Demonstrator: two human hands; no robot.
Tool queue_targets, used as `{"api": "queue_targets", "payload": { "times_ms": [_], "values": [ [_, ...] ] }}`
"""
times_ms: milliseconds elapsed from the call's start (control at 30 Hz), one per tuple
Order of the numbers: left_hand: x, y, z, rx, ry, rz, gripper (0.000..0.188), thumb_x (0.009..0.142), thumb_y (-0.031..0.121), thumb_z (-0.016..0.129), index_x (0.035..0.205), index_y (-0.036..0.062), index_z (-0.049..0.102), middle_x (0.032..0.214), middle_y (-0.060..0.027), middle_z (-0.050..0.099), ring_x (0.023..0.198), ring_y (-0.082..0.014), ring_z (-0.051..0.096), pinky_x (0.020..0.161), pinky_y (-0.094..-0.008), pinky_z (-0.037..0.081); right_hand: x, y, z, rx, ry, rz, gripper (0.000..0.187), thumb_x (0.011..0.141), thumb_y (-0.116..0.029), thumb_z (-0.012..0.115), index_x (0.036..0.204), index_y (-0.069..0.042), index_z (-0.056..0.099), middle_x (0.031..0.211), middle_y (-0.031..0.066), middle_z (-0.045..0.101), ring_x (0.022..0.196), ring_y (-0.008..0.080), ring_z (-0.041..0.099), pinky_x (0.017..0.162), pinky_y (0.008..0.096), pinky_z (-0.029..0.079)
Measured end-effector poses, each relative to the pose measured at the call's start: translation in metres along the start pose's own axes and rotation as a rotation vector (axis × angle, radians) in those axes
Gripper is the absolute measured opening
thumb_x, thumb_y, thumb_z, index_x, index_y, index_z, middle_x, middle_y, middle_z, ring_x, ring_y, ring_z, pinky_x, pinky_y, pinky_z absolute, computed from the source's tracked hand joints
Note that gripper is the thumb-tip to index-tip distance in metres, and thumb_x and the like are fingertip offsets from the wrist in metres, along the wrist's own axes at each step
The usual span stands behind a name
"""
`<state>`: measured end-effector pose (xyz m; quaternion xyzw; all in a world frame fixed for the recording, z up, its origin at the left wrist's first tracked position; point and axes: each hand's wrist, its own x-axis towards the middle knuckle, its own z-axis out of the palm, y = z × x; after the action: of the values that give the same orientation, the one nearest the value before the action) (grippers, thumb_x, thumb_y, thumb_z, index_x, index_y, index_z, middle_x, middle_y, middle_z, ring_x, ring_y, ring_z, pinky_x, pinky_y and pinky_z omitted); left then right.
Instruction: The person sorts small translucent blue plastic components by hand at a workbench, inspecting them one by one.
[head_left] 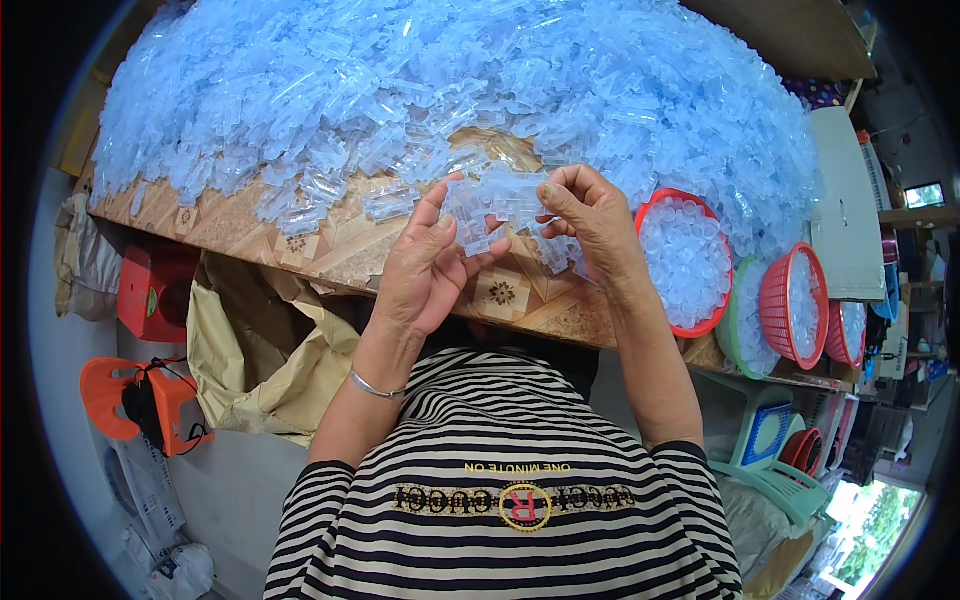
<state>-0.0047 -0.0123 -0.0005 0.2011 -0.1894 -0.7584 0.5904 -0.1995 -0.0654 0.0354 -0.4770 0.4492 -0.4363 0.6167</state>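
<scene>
Left hand (430,265) palm up above the surface's near edge; fingers spread and part-curled, clear plastic pieces (472,222) lying against them. Whether thumb presses on these: cannot tell. Right hand (592,215) just beside; thumb and index finger pinch the end of a clear strip (517,196), which reaches to the left hand's pieces. Large heap of clear pieces (450,60) covers the far part of the patterned surface (345,238). Red basket (690,331), filled, near the right corner; pink basket (775,305) farther right. Paper sack (228,335) below the near edge, toward the left corner.
</scene>
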Motion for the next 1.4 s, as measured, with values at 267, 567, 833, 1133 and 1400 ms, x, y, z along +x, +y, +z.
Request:
{"api": "queue_targets", "payload": {
  "times_ms": [267, 567, 833, 1133, 1400],
  "values": [
    [-0.001, -0.001, 0.001, -0.023, 0.009, -0.007, 0.059, 0.094, 0.016, 0.055, 0.144, 0.0059, 0.025, 0.129, -0.0188, 0.048, 0.12, -0.0331, 0.052, 0.098, -0.0497, 0.047, -0.007, 0.003, 0.005, 0.022, 0.031, -0.05, 0.018, 0.087, -0.016, 0.069, 0.094, -0.003, 0.058, 0.082, 0.0025, 0.06, 0.071, 0.0097, 0.061, 0.062, 0.0225, 0.052],
    [-0.001, 0.0, -0.003, -0.145, -0.067, -0.045, 0.059, 0.095, 0.015, 0.052, 0.147, 0.0119, 0.024, 0.133, -0.0213, 0.045, 0.122, -0.0357, 0.05, 0.099, -0.0519, 0.046, -0.023, 0.011, 0.02, -0.207, 0.006, -0.474, 0.02, 0.084, 0.002, 0.066, 0.101, -0.003, 0.057, 0.1, 0.0055, 0.063, 0.085, 0.0125, 0.064, 0.076, 0.0255, 0.054],
    [-0.003, 0.002, -0.001, -0.16, -0.081, -0.038, 0.061, 0.094, 0.014, 0.052, 0.148, 0.0132, 0.023, 0.136, -0.018, 0.044, 0.122, -0.033, 0.049, 0.099, -0.0505, 0.046, -0.023, 0.021, 0.01, -0.686, -0.042, -0.697, 0.025, 0.077, 0.006, 0.066, 0.097, -0.008, 0.063, 0.108, 0.0108, 0.062, 0.096, 0.0235, 0.063, 0.074, 0.0312, 0.052],
    [-0.003, -0.005, -0.001, -0.071, -0.073, 0.016, 0.064, 0.092, 0.007, 0.054, 0.148, 0.0134, 0.024, 0.138, -0.0167, 0.044, 0.123, -0.0293, 0.05, 0.101, -0.0446, 0.045, -0.034, 0.018, 0.022, -0.511, -0.045, -0.4, 0.037, 0.076, -0.012, 0.077, 0.104, -0.001, 0.055, 0.12, 0.0171, 0.054, 0.101, 0.0217, 0.062, 0.078, 0.0323, 0.057],
    [-0.005, -0.01, 0.004, 0.028, -0.074, -0.015, 0.064, 0.091, 0.008, 0.059, 0.147, 0.0118, 0.028, 0.132, -0.0085, 0.047, 0.118, -0.0203, 0.051, 0.099, -0.0367, 0.046, -0.038, 0.016, 0.033, -0.66, 0.019, -0.374, 0.057, 0.07, -0.017, 0.082, 0.114, -0.003, 0.048, 0.114, 0.0151, 0.052, 0.099, 0.0224, 0.062, 0.071, 0.0291, 0.058]
  ]
}}
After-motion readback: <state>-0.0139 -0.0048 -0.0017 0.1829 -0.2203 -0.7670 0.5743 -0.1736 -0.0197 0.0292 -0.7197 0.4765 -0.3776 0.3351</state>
